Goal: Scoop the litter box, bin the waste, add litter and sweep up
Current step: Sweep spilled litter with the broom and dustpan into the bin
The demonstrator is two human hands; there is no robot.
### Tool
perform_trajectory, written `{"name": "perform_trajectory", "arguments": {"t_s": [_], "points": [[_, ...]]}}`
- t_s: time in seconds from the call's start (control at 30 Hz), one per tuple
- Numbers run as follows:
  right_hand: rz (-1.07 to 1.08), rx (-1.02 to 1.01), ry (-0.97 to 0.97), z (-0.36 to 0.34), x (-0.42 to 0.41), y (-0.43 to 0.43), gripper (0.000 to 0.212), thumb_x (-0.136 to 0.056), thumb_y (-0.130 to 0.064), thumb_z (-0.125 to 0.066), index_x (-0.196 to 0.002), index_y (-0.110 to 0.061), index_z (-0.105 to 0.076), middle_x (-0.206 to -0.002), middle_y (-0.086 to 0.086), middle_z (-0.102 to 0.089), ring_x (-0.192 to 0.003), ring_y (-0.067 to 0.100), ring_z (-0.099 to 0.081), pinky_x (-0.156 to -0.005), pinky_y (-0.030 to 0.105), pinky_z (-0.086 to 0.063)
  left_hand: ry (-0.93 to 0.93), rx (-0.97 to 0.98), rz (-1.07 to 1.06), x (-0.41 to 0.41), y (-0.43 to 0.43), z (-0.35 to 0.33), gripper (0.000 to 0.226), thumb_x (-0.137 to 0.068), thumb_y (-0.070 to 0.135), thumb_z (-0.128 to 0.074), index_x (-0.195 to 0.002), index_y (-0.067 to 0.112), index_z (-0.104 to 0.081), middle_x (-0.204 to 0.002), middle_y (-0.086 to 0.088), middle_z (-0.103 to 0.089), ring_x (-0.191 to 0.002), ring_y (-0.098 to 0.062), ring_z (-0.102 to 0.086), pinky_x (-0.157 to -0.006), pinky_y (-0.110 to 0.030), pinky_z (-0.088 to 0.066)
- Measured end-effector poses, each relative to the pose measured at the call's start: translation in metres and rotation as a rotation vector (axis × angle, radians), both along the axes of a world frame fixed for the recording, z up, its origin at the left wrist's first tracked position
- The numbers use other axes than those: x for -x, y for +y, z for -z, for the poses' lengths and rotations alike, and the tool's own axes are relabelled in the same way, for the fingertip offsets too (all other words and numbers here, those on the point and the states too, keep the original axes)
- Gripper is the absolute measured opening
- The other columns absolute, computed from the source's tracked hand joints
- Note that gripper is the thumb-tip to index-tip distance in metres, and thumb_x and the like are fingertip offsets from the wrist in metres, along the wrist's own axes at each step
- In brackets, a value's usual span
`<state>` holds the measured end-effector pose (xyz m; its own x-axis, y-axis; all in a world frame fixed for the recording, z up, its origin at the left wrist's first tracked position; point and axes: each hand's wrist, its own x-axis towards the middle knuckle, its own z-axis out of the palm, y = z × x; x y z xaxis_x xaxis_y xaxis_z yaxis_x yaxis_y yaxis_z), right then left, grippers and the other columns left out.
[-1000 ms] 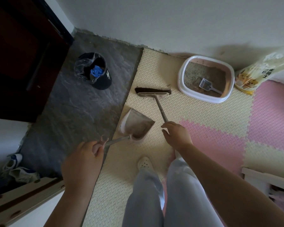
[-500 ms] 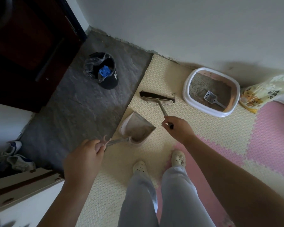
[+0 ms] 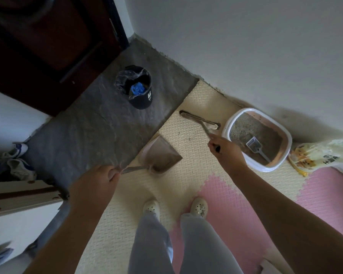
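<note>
1. We see the left hand (image 3: 95, 184) low and left of centre, its fingers curled round the end of the thin metal handle of a beige-pink plastic dustpan (image 3: 162, 153).
2. The dustpan sits just ahead and to the right of that hand, on the cream foam floor mat (image 3: 194, 161), right at the mat's edge with the grey stone floor (image 3: 91, 135). Its wide mouth faces right, and we make out a brownish layer inside it.
3. The right hand (image 3: 228, 153) is closed around the handle of a short dark-bristled brush (image 3: 196, 118); a dark handle end shows from under the fingers.
4. The brush head lies on the cream mat ahead and to the left of the right hand, with the handle slanting back to it. The head is between the bin and the litter box, well ahead of the dustpan's mouth.
5. The white-rimmed oval plastic litter box (image 3: 225, 131) stands just beyond and to the right of the right hand, which overlaps its near rim in our view. Grey litter fills it, and a grey slotted plastic scoop (image 3: 253, 145) lies in the litter.
6. A yellow and white litter bag (image 3: 321, 157) lies against the wall just right of the box.
7. The black round bin (image 3: 143, 101) with a clear liner stands on the stone floor, well ahead of the left hand; something blue (image 3: 137, 89) lies inside.
8. Our two feet in white clogs (image 3: 199, 206) stand where the cream mat meets a pink tile (image 3: 226, 210).
</note>
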<state>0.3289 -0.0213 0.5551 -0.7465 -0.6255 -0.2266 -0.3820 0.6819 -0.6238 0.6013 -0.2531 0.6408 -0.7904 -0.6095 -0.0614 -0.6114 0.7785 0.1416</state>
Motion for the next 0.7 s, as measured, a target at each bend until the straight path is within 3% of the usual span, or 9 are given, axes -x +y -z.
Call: {"name": "perform_trajectory", "arguments": {"t_s": [0.1, 0.17, 0.2, 0.3, 0.4, 0.5, 0.6, 0.7], "points": [[0.025, -0.036, 0.055, 0.001, 0.017, -0.003, 0.013, -0.094, -0.021, -0.057, -0.090, -0.013, -0.068, -0.095, 0.003, -0.071, -0.073, 0.011, -0.060, -0.056, 0.019, -0.033, -0.079, -0.110, -0.160, 0.018, 0.010, 0.001, 0.020, -0.092, 0.031, -0.059, -0.091, 0.013, -0.068, -0.086, -0.005, -0.065, -0.074, -0.025, -0.061, -0.062, -0.026, -0.037], [0.054, -0.055, 0.032, 0.007, 0.025, -0.007, 0.013, -0.094, -0.020, -0.056, -0.087, -0.013, -0.065, -0.080, 0.001, -0.065, -0.068, 0.017, -0.060, -0.051, 0.014, -0.033, -0.060, -0.049, -0.066, 0.024, 0.014, 0.006, 0.019, -0.085, 0.025, -0.070, -0.073, 0.012, -0.065, -0.067, -0.004, -0.058, -0.053, -0.020, -0.052, -0.050, -0.020, -0.030], [0.063, -0.065, 0.009, 0.011, 0.027, -0.008, 0.012, -0.093, -0.021, -0.056, -0.088, -0.014, -0.065, -0.080, 0.000, -0.065, -0.067, 0.016, -0.058, -0.051, 0.012, -0.033, -0.059, -0.007, -0.050, 0.028, 0.016, 0.009, 0.022, -0.082, 0.023, -0.074, -0.066, 0.012, -0.063, -0.059, -0.002, -0.053, -0.046, -0.017, -0.046, -0.046, -0.018, -0.025], [0.100, -0.083, -0.060, 0.028, 0.031, -0.009, 0.012, -0.093, -0.020, -0.058, -0.095, -0.017, -0.069, -0.088, 0.002, -0.069, -0.075, 0.018, -0.063, -0.059, 0.020, -0.041, -0.064, 0.023, -0.037, 0.038, 0.013, 0.015, 0.021, -0.084, 0.027, -0.070, -0.071, 0.012, -0.066, -0.061, -0.001, -0.055, -0.049, -0.015, -0.043, -0.047, -0.020, -0.023], [0.044, -0.182, -0.082, 0.043, 0.024, -0.013, 0.029, -0.095, -0.031, -0.054, -0.119, -0.018, -0.065, -0.103, 0.005, -0.070, -0.093, 0.022, -0.065, -0.078, 0.029, -0.049, -0.037, 0.038, -0.034, 0.050, 0.004, 0.015, 0.026, -0.079, 0.026, -0.077, -0.061, 0.012, -0.063, -0.054, 0.004, -0.041, -0.044, -0.013, -0.035, -0.046, -0.019, -0.020], [0.050, -0.205, -0.085, 0.048, 0.010, -0.022, 0.036, -0.097, -0.035, -0.050, -0.127, -0.017, -0.060, -0.101, 0.004, -0.070, -0.095, 0.023, -0.065, -0.082, 0.032, -0.050, -0.070, 0.046, -0.002, 0.053, -0.006, 0.021, 0.035, -0.081, 0.033, -0.074, -0.056, 0.017, -0.055, -0.054, 0.007, -0.034, -0.042, -0.012, -0.033, -0.045, -0.020, -0.016], [0.133, -0.151, -0.070, 0.046, -0.005, -0.031, 0.019, -0.095, -0.028, -0.050, -0.100, -0.024, -0.068, -0.080, 0.000, -0.067, -0.070, 0.018, -0.061, -0.064, 0.027, -0.043, -0.093, 0.065, 0.007, 0.054, -0.014, 0.022, 0.041, -0.084, 0.039, -0.070, -0.054, 0.022, -0.047, -0.052, 0.009, -0.030, -0.043, -0.009, -0.030, -0.044, -0.021, -0.012], [0.260, -0.102, -0.081, 0.040, -0.021, -0.042, 0.023, -0.092, -0.024, -0.049, -0.070, -0.025, -0.056, -0.054, -0.005, -0.051, -0.049, 0.013, -0.045, -0.053, 0.025, -0.034, -0.070, 0.060, -0.001, 0.051, -0.018, 0.020, 0.035, -0.081, 0.037, -0.072, -0.056, 0.019, -0.055, -0.055, 0.008, -0.032, -0.045, -0.011, -0.029, -0.045, -0.021, -0.010]]}}
